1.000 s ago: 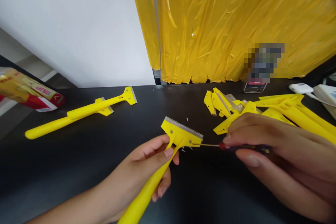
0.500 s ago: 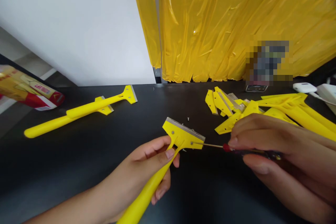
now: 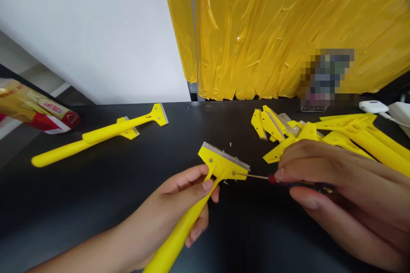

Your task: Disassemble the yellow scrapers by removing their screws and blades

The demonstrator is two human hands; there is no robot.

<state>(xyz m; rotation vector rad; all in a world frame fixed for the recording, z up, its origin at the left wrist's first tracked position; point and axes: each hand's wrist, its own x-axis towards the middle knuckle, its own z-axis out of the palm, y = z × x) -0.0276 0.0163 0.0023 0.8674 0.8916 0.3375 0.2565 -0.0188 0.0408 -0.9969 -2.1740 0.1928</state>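
Note:
My left hand (image 3: 188, 196) is wrapped round the neck of a yellow scraper (image 3: 224, 164), whose head points away from me with a metal blade along its far edge. Two screws show in the head. Between the thumb and fingers of my right hand (image 3: 339, 187) is a screwdriver (image 3: 272, 178) with a red collar. Its thin shaft reaches left, and the tip meets the right-hand screw (image 3: 233, 173). Most of the screwdriver's handle is hidden by my fingers. Several small loose screws (image 3: 230, 144) lie on the table around the scraper head.
Two yellow scrapers (image 3: 121, 130) lie crossed at the left, near a red and gold package (image 3: 41, 111). Loose yellow head plates (image 3: 272, 121) and handles (image 3: 368, 136) are piled at the right on the black table (image 3: 105, 192). Behind hangs yellow plastic sheeting (image 3: 250, 30); a blurred device stands before it.
My right hand and the screwdriver have shifted slightly left, with the tip still at the same screw. My left hand keeps its hold on the scraper.

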